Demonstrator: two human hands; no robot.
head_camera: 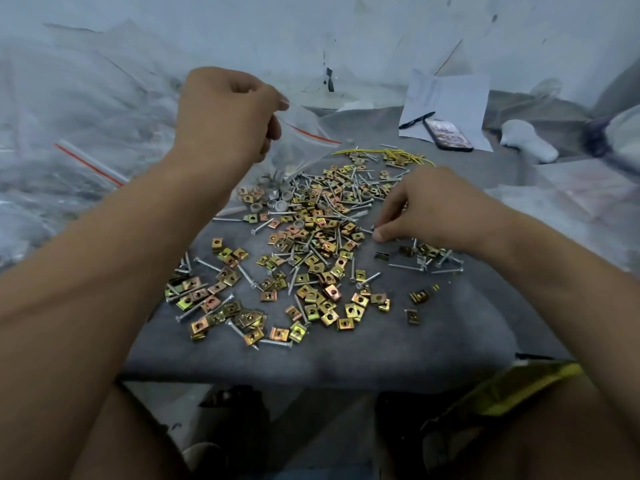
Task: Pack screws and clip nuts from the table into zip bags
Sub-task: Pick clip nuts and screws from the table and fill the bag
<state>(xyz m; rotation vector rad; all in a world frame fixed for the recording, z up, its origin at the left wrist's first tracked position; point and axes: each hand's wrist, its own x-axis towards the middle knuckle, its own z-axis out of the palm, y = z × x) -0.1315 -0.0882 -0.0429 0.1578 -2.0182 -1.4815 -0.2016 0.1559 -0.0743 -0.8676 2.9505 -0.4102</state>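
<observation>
Several gold clip nuts (pixel 313 268) and silver screws (pixel 211 265) lie scattered over the grey table (pixel 346 355). My left hand (pixel 225 112) is raised above the far left of the pile and pinches the top of a clear zip bag (pixel 304 143) with a red strip; the bag hangs open toward the pile. My right hand (pixel 429 209) is low at the right side of the pile, thumb and fingers pinching a screw (pixel 367 231) on the table. Grey round caps (pixel 277 195) sit under the bag.
A heap of empty zip bags (pixel 69 133) fills the left. Yellow wire ties (pixel 388 154), a phone (pixel 448 135), a pen (pixel 415 120) and paper (pixel 450 95) lie at the back right. A white object (pixel 528 140) rests far right. My knees show below the table edge.
</observation>
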